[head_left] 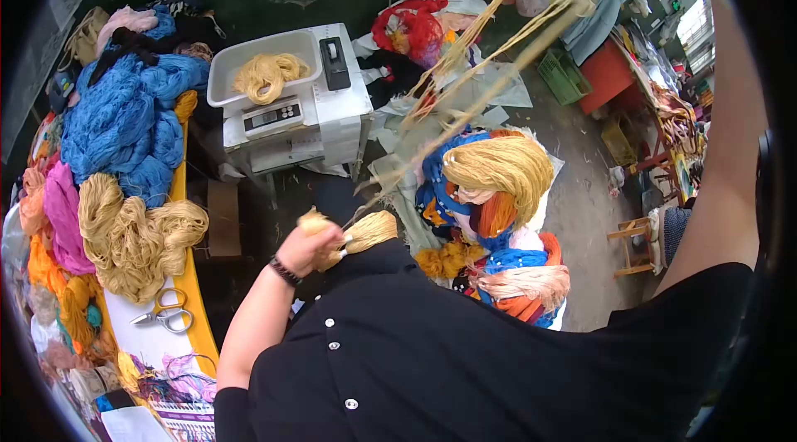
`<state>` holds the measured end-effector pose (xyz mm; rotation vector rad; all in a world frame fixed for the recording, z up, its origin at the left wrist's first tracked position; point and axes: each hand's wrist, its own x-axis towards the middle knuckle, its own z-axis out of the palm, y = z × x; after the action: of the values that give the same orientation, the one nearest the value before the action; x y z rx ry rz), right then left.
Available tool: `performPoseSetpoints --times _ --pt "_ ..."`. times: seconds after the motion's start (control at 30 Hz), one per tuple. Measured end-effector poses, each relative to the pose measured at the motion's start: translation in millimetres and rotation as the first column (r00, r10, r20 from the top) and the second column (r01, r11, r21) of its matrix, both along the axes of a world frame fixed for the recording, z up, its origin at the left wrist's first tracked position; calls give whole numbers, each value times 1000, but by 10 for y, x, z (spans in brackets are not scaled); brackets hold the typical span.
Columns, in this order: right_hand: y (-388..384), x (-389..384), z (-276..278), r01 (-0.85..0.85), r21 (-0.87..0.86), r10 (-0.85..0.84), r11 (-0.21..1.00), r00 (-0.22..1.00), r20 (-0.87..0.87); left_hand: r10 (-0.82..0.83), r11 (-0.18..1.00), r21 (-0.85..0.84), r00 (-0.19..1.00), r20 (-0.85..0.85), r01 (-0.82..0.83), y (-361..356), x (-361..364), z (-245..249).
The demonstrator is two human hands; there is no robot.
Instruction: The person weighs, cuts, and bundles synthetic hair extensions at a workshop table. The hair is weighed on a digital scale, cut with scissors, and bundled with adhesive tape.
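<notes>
My left hand (pixel 309 244), with a dark bracelet at the wrist, is closed around a pale yellow yarn bundle (pixel 372 231). The bundle's loose end fans out to the right of my fist, with a white tie near the fingers. Long pale yarn strands (pixel 486 81) stretch from the upper right down to just beside this bundle. My right arm reaches up along the right edge, and its hand is out of view. A thick cream-coloured hank (pixel 502 170) lies to the right of my left hand.
At left, a table holds blue yarn (pixel 124 122), beige yarn (pixel 133 234) and scissors (pixel 170 312). Ahead, a plastic tub (pixel 217 81) with yarn sits on a scale (pixel 274 116). Mixed yarn (pixel 523 272) is piled at right. A green crate (pixel 564 77) stands beyond.
</notes>
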<state>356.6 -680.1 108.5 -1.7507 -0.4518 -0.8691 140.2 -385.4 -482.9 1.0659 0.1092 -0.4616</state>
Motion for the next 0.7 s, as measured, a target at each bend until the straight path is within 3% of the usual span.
performPoseSetpoints --times 0.03,0.1,0.13,0.17,0.2,0.27,0.3,0.33,0.37,0.4,0.43,0.5,0.53,0.57,0.6,0.63,0.7 --pt "-82 116 -56 152 -85 -142 985 983 120 105 994 -22 994 -19 -106 131 -117 80" --pt "-335 360 -133 150 -74 -138 986 980 146 181 940 -285 982 -43 -186 562 -364 -117" --pt "-399 423 -197 185 -103 -171 977 976 137 354 877 -318 932 -78 -360 712 -527 -248" --pt "-445 449 -288 164 -96 -159 982 986 57 505 754 -333 824 -256 -566 893 -691 -461" --pt "-475 501 -374 162 -94 -158 982 986 51 551 601 -373 705 -447 -707 1101 -858 -712" --pt "-502 562 -505 178 -89 -175 980 984 41 691 381 -245 451 -565 -892 1378 -1199 -1236" --pt "-524 588 -575 189 -90 -187 978 982 33 746 314 -44 275 -607 -948 1416 -1307 -1352" --pt "-540 614 -632 199 -94 -198 975 980 27 766 252 39 175 -618 -967 1521 -1477 -1711" --pt "-553 641 -668 210 -98 -209 973 978 26 773 180 161 39 -633 -970 1517 -1563 -1851" --pt "-565 667 -699 222 -102 -220 970 975 26 761 52 227 -109 -640 -972 1392 -1558 -1626" --pt "-575 680 -720 232 -107 -230 967 973 28 781 11 136 -76 -620 -991 1776 -1884 -2394" --pt "-572 723 -725 253 -111 -251 961 967 36 850 -109 154 -172 -497 -982 1858 -1971 -2353" --pt "-563 692 -720 264 -113 -261 958 964 44 849 -106 143 -164 -502 -984 2350 -2428 -3362" --pt "-580 732 -677 278 -116 -274 954 960 54 867 -22 -216 89 -491 -976 2360 -2139 -2944" --pt "-593 730 -657 294 -119 -288 948 956 62 863 -15 -225 101 -494 -974 2334 -2033 -2960" --pt "-619 741 -639 312 -121 -306 942 950 67 886 223 -220 292 -361 -950 2566 -2221 -2798" --pt "-678 730 -602 349 -124 -341 929 936 80 753 642 -111 651 -91 -758 3030 -2548 -2471"
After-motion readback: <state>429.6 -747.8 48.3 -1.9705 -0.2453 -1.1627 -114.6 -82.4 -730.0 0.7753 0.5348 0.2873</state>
